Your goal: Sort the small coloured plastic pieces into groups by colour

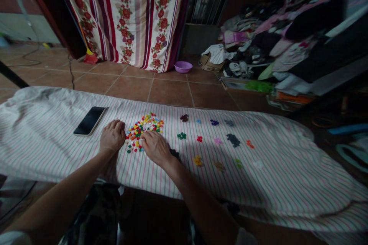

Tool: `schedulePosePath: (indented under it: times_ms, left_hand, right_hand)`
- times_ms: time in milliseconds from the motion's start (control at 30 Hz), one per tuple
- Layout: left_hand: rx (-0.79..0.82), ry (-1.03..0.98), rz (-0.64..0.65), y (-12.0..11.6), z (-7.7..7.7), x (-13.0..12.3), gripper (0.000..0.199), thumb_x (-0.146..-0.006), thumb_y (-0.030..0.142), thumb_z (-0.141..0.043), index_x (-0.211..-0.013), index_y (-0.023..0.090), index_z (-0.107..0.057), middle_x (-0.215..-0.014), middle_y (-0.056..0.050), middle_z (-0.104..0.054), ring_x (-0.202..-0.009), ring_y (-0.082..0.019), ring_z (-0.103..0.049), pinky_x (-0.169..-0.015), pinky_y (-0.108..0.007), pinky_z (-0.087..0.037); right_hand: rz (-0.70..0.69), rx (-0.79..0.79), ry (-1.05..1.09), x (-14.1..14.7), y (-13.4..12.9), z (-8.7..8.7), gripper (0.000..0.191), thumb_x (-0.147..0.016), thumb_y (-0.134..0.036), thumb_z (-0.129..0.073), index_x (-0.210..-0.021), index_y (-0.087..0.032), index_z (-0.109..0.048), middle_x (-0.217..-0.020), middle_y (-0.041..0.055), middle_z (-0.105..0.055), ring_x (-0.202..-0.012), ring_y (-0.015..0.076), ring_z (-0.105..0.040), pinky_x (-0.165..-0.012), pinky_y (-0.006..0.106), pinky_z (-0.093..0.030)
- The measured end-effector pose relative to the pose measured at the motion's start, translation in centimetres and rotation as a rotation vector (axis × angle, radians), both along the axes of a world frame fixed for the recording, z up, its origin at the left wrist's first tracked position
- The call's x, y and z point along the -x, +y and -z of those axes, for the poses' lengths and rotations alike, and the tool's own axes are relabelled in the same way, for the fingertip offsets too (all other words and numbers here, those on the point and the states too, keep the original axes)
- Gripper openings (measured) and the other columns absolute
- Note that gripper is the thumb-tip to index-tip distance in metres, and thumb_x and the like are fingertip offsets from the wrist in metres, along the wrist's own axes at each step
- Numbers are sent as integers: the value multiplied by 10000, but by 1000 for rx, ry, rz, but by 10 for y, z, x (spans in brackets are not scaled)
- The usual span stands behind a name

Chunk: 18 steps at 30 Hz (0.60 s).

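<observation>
A loose pile of small multicoloured pieces lies on the striped cloth between my hands. At its left edge rests my left hand, fingers loosely bent against the cloth, with nothing visible in them. My right hand reaches over the pile's lower right side, thumb and fingertips pressed together; what they pinch is too small to make out. Partly behind that wrist is a black cluster. Single-colour clusters lie farther right, among them green pieces, red pieces, yellow pieces and dark grey pieces.
A phone lies left of my left hand. More small clusters, such as brown pieces and orange pieces, spread rightward. Beyond the cloth are a tiled floor, a purple basin, a floral curtain and heaped clothes.
</observation>
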<state>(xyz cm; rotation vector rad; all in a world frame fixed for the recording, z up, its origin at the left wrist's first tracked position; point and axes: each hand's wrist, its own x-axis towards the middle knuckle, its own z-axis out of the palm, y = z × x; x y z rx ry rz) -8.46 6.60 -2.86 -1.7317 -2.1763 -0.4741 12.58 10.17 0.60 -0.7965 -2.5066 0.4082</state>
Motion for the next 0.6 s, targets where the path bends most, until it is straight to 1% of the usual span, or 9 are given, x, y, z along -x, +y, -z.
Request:
schedulePosePath:
  times_ms: [67,200,267,333,467,600]
  left_hand:
    - [-2,-4,9,0,0,0,285,-852,213,-417,-1055,158,-610,-1193,-124,-631,-1133,-271,-564,-954,-411,-445]
    - [1,-11,9,0,1,1,301,-866,228,-406,-1072,153,-612,-1206,-124,-628,-1145,-268,-559,-967,-407,-438]
    - [13,-7,5,0,0,1,307,-873,236,-397,-1072,155,-616,-1219,-127,-622,-1156,-270,-554,-969,-404,-435]
    - [30,-5,-6,-1,-1,0,321,-885,247,-381,-1081,154,-617,-1230,-131,-616,-1160,-272,-553,-963,-402,-435]
    - [73,-24,-37,-3,-7,-3,351,-909,277,-353,-1110,156,-614,-1248,-122,-612,-1163,-272,-553,-957,-400,-434]
    - [131,-74,-92,-7,-15,-13,403,-944,304,-290,-1142,155,-608,-1283,-120,-603,-1223,-271,-522,-995,-414,-415]
  right_hand:
    - [22,-5,42,-3,1,-1,181,-942,-145,-448,-967,-186,-622,-948,54,-677,-939,182,-601,-901,323,-464]
    - [56,-21,120,-14,5,-5,228,-934,-144,-449,-1060,-182,-635,-996,74,-672,-961,195,-600,-890,341,-483]
    - [66,-36,156,-24,8,-6,235,-937,-153,-451,-1059,-184,-650,-999,78,-667,-971,197,-598,-896,340,-487]
    - [104,-58,199,-38,12,-6,227,-937,-166,-460,-1029,-190,-666,-989,77,-663,-979,199,-596,-906,339,-486]
    - [254,-80,281,-79,24,-5,213,-910,-169,-480,-962,-202,-684,-916,69,-649,-917,198,-607,-864,328,-500]
    - [434,-94,387,-135,31,-12,211,-886,-211,-479,-936,-203,-684,-929,69,-655,-841,182,-620,-801,305,-514]
